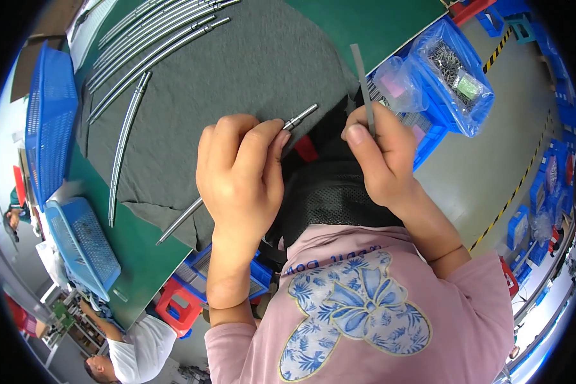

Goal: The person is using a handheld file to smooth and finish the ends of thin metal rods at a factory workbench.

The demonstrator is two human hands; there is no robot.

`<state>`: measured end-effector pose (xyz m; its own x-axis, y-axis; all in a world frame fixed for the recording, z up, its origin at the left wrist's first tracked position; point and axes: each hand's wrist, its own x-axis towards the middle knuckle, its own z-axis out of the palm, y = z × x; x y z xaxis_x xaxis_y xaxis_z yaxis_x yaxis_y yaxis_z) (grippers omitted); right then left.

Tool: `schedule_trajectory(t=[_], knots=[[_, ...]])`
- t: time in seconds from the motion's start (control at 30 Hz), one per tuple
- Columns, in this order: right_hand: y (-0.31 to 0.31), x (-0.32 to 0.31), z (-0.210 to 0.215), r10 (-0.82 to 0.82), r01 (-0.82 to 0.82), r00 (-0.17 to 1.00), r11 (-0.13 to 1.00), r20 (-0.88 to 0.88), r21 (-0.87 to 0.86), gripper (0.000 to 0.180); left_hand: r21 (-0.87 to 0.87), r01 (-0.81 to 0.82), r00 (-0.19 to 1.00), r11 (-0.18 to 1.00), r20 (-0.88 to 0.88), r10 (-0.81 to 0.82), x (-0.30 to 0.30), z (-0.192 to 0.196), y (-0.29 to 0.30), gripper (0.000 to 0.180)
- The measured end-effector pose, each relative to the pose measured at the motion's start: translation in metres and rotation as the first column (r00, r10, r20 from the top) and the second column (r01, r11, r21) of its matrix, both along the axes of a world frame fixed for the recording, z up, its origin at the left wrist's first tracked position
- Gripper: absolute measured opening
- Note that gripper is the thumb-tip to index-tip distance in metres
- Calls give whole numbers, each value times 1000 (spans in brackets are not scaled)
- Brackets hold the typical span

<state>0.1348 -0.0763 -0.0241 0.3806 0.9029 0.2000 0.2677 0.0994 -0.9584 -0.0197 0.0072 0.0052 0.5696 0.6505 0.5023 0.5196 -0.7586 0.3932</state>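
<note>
Pink cloth with a blue-and-white flower print fills the lower part of the view: the person's own shirt (358,307). Just above it the left hand (240,169) is curled around a slim metal rod (237,173), thumb and fingers closed on its upper part; the rod runs slantwise under the hand, its stepped tip sticking out past the fingertips at the upper right and its long end emerging at the lower left. The right hand (377,157) pinches a thin grey strip (363,83) between thumb and forefinger, the strip standing up and away from the hand; the other fingers are folded in. The two hands are near each other but apart, both at the near edge of a grey felt mat (249,70) that lies on a green table (134,249). Beyond the right hand sits a blue bin (429,137) with clear plastic bags of small parts (457,70). On the far left of the mat a row of long metal rods (153,45) lies side by side. Two blue mesh baskets (48,121) stand at the table's left edge. Another person in a white shirt (141,349) is at the lower left.
</note>
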Motion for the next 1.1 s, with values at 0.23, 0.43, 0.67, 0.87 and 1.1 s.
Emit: schedule_trajectory(t=[0.23,0.43,0.67,0.87,1.1], knots=[[-19,0,-2,133,-138,990,962,-36,-237,15,12,12,1000,1000,18,-13,3,2,-1,16],[-21,-8,-6,176,-171,984,965,10,-199,14,-69,44,999,997,2,-44,2,3,4,16],[-29,-10,-16,167,-156,984,977,69,-144,15,-101,111,991,989,83,-103,2,-2,0,15],[-29,-14,-13,177,-167,982,975,60,-144,16,5,77,996,997,34,-77,2,-2,2,16],[-31,-18,-10,210,-196,976,959,51,-203,15,-56,90,992,994,95,-84,3,-5,2,17]])
